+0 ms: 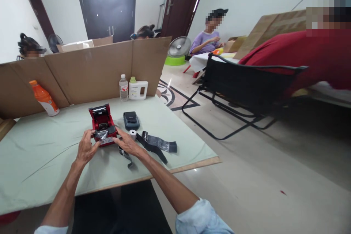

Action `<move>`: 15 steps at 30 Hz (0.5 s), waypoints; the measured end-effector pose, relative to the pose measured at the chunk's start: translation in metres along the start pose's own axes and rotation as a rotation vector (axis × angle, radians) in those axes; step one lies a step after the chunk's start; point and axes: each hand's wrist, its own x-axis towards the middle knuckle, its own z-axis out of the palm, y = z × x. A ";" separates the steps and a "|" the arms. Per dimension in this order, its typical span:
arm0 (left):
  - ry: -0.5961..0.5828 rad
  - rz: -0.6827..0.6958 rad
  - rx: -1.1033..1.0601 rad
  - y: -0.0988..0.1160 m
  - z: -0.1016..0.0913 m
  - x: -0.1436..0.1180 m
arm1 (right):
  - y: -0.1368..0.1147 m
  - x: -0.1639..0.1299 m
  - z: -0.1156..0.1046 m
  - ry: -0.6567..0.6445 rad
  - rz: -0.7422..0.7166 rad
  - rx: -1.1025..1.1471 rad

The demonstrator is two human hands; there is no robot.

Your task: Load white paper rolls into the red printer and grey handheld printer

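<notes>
1. Red device (102, 120): on table (44, 164), lid up, btwn both hands. Clock dirs below = around it, 12 = away from wearer.
2. L hand (87, 147): half-curled at device's 8, fingers on its side, thumb at front edge. R hand (128, 143): half-open at 4, thumb at front, other fingers partly hidden. Can't tell if either grips or just steadies.
3. Shiny film (102, 134) in device; what's under it = hard to make out. Front label too small to read.
4. Small curled strip (126, 156) at 4, partly behind R wrist. White roll (133, 134) at 3; two dark strips (161, 144) at 4, overlap unclear.
5. Dark case (131, 120) at 2; water bottle (124, 88) & white jug (138, 90) at 1; orange bottle (44, 97) at 10.
6. Table: pale green cover, creased, wood edge showing. Cardboard (90, 71) stands along 12, hiding all but heads of two ppl.
7. Room: glossy floor (263, 190), fan (178, 46) at 1, black chair (246, 84) at 2. Red-clad person (276, 49) cut off by R edge; purple-shirted person (205, 40) seated at 1.
</notes>
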 end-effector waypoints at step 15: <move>-0.027 0.212 0.073 0.021 -0.008 0.030 | -0.002 0.011 -0.004 0.072 -0.112 -0.254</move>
